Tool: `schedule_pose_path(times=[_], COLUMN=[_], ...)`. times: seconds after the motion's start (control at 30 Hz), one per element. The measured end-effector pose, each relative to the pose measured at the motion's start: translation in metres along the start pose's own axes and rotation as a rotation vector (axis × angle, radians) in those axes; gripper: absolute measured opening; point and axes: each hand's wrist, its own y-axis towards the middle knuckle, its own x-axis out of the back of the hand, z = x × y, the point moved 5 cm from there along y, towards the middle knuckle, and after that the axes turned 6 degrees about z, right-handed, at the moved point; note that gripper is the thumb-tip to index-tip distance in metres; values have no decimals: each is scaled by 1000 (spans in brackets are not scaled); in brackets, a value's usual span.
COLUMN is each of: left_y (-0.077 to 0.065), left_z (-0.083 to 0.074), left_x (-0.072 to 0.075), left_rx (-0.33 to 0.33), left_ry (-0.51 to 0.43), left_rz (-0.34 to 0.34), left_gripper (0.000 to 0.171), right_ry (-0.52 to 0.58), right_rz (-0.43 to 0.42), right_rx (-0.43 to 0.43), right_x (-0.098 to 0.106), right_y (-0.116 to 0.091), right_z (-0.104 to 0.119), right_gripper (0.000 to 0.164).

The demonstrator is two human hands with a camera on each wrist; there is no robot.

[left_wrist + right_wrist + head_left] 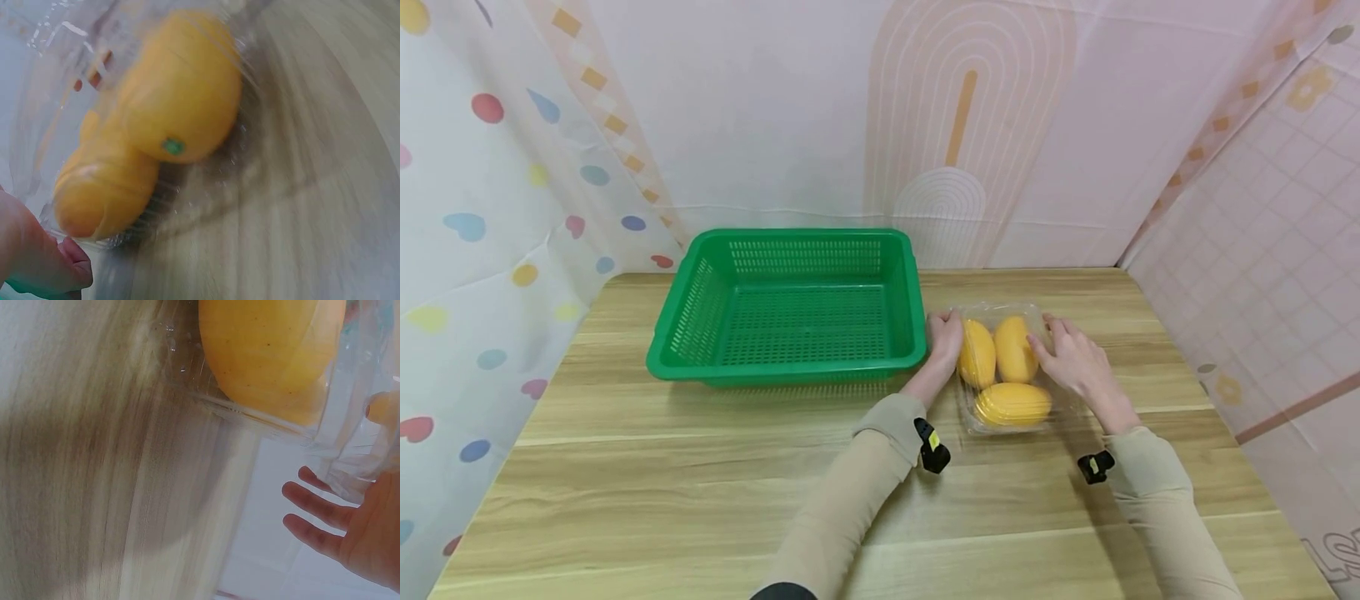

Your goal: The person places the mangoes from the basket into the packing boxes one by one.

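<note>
A clear plastic box with three yellow mangoes inside stands on the right half of the table. My left hand grips its left side, between the box and the green basket. On the opposite side my right hand holds the box, thumb over the edge toward the mangoes. In the right wrist view several fingers reach out beside the box wall. The left wrist view shows a bent finger at the box's lower corner and a small green spot on one mango.
A green plastic basket with slotted walls and nothing in it stands left of the box, near the back of the wooden table. Patterned cloth hangs behind the table and along both sides.
</note>
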Motion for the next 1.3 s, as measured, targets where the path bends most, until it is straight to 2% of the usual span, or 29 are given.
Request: schedule_pose_path(times=[0.13,0.2,0.27,0.3,0.37,0.43,0.5,0.53,0.57,0.67,0.83,0.9,1.0,1.03,1.17,1.23,1.3], left_y=[7,33,55,63,75,58,39,30,24,15,12,7,-7,-7,3,41,70], left_z=[0,22,40,47,56,37,18,9,4,-4,-6,-11,-24,-25,-16,19,46], left_x=[-4,-13,-20,-22,-25,-19,-13,-9,-8,-4,-1,0,5,5,1,-12,-21], left_rx=[15,-21,-17,-48,-30,1,-29,-3,-13,-27,-54,-74,-60,-63,-84,-119,-154], left_ry=[17,18,19,14,-13,-27,-31,-28,-25,-9,-13,-15,-13,-8,17,30,35], left_rz=[-56,-97,-88,-103,-76,-36,-47,-29,-30,-26,-13,-13,3,1,-18,-52,-81], left_gripper=[22,24,28,30,30,33,40,43,46,50,50,51,51,51,47,41,34], right_ry=[1,2,4,5,6,9,12,13,15,17,26,26,25,25,27,28,28], right_rz=[-12,-10,-9,-7,-2,1,2,1,0,-2,-9,-13,-16,-17,-15,-14,-12], right_rx=[4,5,6,6,4,2,1,2,3,4,12,14,16,16,16,12,9], right_x=[0,0,0,0,0,0,0,0,0,0,0,0,0,0,0,0,0], right_y=[0,0,0,0,0,0,0,0,0,0,1,2,2,2,2,2,2], right_z=[0,0,1,1,1,1,1,1,1,2,5,5,5,5,5,5,5], right_gripper=[67,67,67,67,67,67,67,67,66,66,66,65,66,66,66,66,66])
